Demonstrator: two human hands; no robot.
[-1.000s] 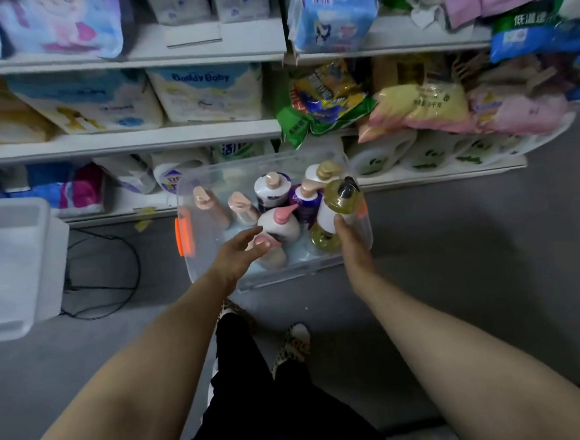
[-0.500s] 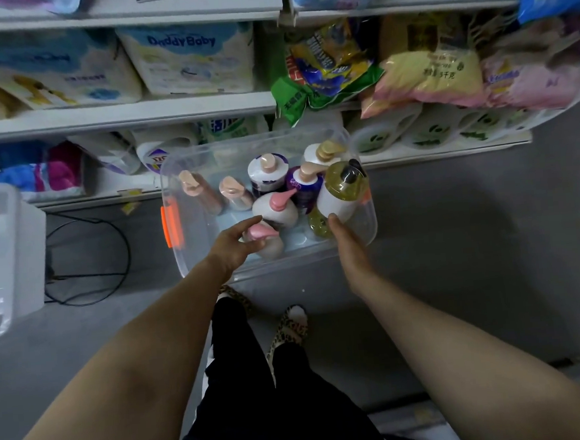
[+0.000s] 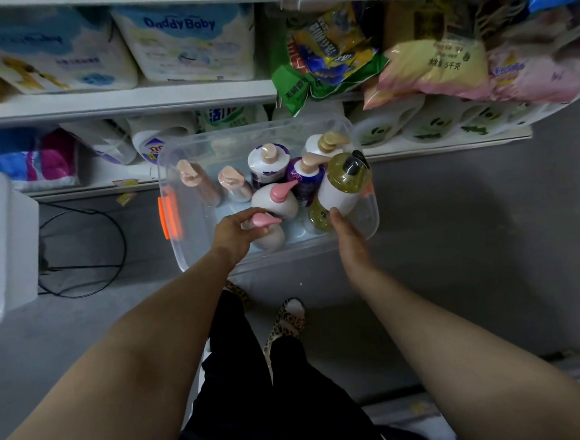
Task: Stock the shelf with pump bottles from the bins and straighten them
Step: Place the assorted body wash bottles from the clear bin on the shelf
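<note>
We stand over a clear bin (image 3: 367, 214) on the grey floor, just in front of the lowest shelf (image 3: 448, 141). Our left hand (image 3: 233, 235) curls its fingers round the pink pump head of a cream bottle (image 3: 269, 236) at the bin's near edge. Our right hand (image 3: 350, 239) grips the base of a yellow bottle (image 3: 343, 185) with a white label and black pump — tilted and raised above the others. More pump bottles stand upright in the bin — two beige ones (image 3: 234, 186) at left, purple ones (image 3: 308, 180) behind. A second bin (image 3: 5, 246) sits at far left.
</note>
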